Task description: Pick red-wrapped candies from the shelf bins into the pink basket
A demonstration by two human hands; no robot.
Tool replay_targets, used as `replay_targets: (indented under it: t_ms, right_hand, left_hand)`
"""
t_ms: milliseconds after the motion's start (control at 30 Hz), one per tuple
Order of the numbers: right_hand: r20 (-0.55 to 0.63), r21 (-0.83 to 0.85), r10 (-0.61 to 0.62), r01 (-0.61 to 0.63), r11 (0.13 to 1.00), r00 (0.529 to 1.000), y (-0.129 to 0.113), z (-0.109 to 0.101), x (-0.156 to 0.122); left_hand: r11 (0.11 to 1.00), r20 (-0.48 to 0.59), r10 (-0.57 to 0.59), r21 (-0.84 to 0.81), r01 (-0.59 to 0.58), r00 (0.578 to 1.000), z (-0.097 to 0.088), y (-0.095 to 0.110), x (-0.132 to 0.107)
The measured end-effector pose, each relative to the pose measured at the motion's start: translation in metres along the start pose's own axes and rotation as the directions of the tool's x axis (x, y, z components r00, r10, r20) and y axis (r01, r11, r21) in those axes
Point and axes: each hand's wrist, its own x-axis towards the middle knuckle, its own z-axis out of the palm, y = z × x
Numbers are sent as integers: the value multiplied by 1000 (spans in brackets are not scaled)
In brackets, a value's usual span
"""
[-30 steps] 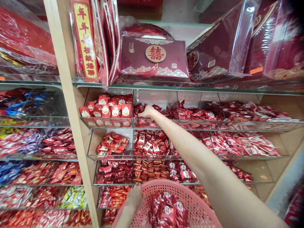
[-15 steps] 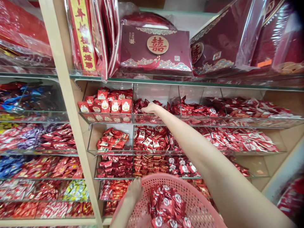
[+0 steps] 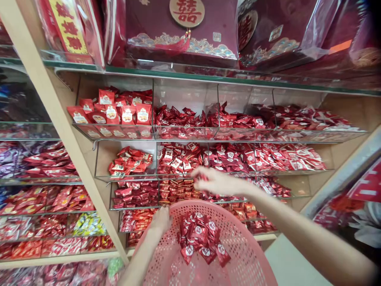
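A pink perforated plastic basket (image 3: 238, 230) is tilted toward me, with a pile of dark red candy packets (image 3: 198, 234) bearing white round labels inside. My left hand (image 3: 161, 219) is closed on the basket's left rim. Above the far rim, my right hand (image 3: 216, 182) is curled, somewhat blurred, around red wrapped candies (image 3: 201, 177); how many cannot be made out. Behind that hand, red packets (image 3: 180, 158) fill a compartment of the second shelf. One shelf higher, a glass-fronted compartment holds dark red packets (image 3: 181, 118).
Glass shelves (image 3: 190, 137) divided into compartments of wrapped sweets span the view. A slanted wooden upright (image 3: 64, 135) stands at left. Purple gift boxes (image 3: 181, 35) sit on the top shelf. Red and white goods (image 3: 357, 206) are at the right edge, beside pale floor (image 3: 293, 260).
My right hand has come out of the upper compartment and moved down toward the basket, with red candies in it. The view has shifted closer and downward. My left hand still holds the rim.
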Motion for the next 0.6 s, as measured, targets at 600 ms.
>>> replay_targets:
  t_ms: [600]
  right_hand:
    - [190, -498, 481, -338, 799, 856, 139, 166, -64]
  left_hand:
    - [999, 26, 24, 42, -25, 999, -1, 3, -1]
